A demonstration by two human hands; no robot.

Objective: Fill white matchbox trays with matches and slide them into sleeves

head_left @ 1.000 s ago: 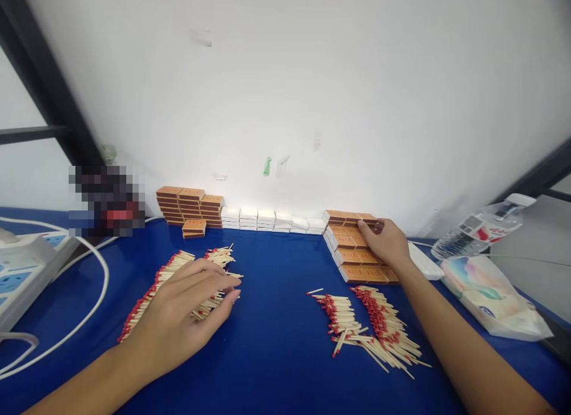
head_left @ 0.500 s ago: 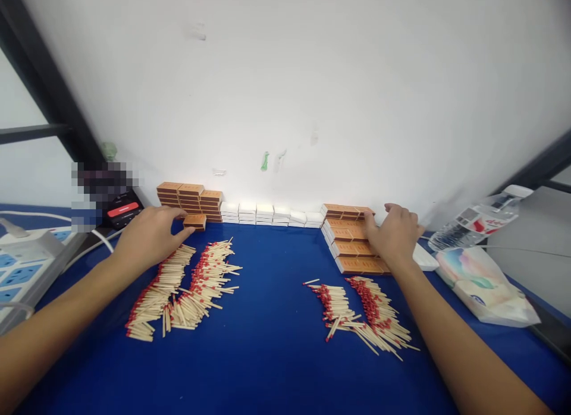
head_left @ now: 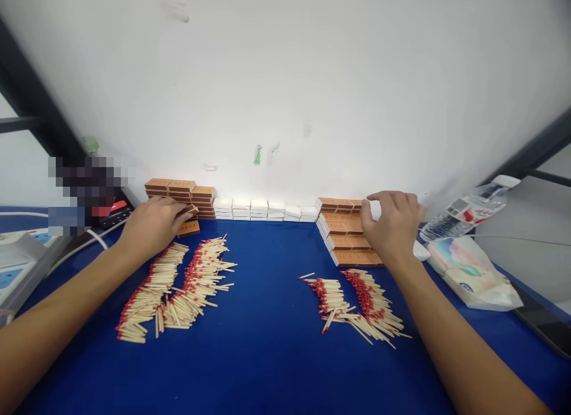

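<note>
My left hand (head_left: pixel 154 225) is closed on an orange-brown matchbox (head_left: pixel 191 210), lifted and partly hidden by the fingers. Just below it another matchbox (head_left: pixel 188 228) lies flat on the blue tabletop (head_left: pixel 263 308). Behind that hand rises a stack of matchboxes (head_left: pixel 169 186). Between thumb and fingers, my right hand (head_left: pixel 392 222) pinches a small white box piece (head_left: pixel 373 210). It is above the right-hand stepped rows of matchboxes (head_left: pixel 350 242), whose right ends the hand hides. Low stacks of small white boxes (head_left: pixel 259 208) line the wall between both groups.
Red-tipped matches (head_left: pixel 203 278) lie in two curved bands at left, with more matches (head_left: pixel 370 302) at right. A tissue pack (head_left: pixel 473 272) and a tilted water bottle (head_left: pixel 468 213) are at far right. A power strip (head_left: pixel 22 266) with cables stands far left.
My left hand has lifted a matchbox, with another lying beneath it. My right hand has come up from behind the matchbox rows with a white piece. The view has shifted slightly.
</note>
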